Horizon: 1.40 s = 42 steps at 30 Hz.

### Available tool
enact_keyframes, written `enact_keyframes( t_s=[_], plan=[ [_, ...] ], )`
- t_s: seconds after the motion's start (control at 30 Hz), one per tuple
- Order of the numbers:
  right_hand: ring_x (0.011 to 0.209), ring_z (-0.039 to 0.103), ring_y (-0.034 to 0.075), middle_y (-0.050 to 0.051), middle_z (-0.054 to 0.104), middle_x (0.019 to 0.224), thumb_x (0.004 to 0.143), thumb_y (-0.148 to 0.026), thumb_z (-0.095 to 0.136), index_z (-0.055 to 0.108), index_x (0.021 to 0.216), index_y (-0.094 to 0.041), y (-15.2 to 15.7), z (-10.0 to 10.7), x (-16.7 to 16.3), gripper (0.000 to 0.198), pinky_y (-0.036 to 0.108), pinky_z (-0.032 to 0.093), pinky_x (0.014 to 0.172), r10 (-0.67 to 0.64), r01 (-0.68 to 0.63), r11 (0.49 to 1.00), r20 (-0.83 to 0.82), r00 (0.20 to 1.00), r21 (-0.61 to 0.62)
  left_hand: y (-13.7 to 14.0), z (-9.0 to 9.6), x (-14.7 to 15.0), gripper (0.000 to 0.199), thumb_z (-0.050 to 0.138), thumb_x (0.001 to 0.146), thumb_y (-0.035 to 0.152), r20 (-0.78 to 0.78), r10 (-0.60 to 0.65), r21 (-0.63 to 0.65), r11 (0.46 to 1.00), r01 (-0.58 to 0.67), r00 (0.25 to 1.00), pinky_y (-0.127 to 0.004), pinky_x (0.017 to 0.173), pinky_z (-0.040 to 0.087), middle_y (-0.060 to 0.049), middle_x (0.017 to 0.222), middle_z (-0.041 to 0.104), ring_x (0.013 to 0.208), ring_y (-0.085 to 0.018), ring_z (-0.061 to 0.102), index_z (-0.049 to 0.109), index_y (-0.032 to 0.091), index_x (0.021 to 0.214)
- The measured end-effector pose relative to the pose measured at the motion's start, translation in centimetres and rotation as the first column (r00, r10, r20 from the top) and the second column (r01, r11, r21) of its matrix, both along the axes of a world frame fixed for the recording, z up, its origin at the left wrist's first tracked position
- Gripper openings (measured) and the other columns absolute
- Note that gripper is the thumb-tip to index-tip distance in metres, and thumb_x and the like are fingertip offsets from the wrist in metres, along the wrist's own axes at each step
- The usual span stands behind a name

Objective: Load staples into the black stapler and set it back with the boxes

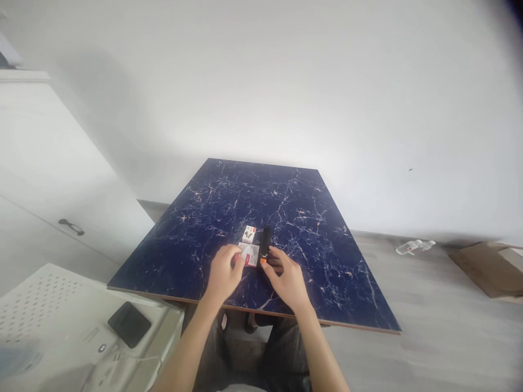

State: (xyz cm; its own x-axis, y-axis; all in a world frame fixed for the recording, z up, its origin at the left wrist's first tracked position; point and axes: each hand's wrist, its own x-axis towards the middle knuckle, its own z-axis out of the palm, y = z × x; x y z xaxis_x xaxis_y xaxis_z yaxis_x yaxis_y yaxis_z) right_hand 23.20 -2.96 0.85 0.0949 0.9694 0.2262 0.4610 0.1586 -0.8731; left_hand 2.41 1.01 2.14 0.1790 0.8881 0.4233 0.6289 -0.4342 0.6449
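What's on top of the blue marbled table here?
White-and-red packaging and a black item with an orange end. The left hand partly covers the packaging; the right hand is by the black item. Whatever lies beneath is hidden.

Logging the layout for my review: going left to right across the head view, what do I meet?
Dark curved cabinet handle, black phone-shaped slab, left hand, black bar with orange end, clear plastic bottle-like items, brown cardboard box.

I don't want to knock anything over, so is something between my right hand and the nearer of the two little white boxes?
Yes: the black item with the orange end lies between your right hand and the nearer white box. Nothing visible stands between that box and your left hand, which is at its left edge.
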Motion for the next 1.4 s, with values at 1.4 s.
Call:
enact_keyframes(
  t_s=[1.4],
  plan=[
    [0.093, 0.074, 0.021, 0.001, 0.078, 0.102, 0.093, -0.03, 0.066, 0.074, 0.107, -0.027, 7.6, 1.4, 10.9, 0.016, 0.035, 0.057, 0.088, 0.305, -0.275, 0.951, 0.299, 0.904, -0.141, 3.2, -3.2, -1.1, 0.024, 0.061, 0.101, 0.034, -0.257, -0.03, 0.202, 0.976, 0.084, 0.966, -0.045, 0.091, 0.054, -0.008, 0.114, 0.078, 0.105, -0.028, 0.071, 0.074, 0.025, 0.12]
  ],
)
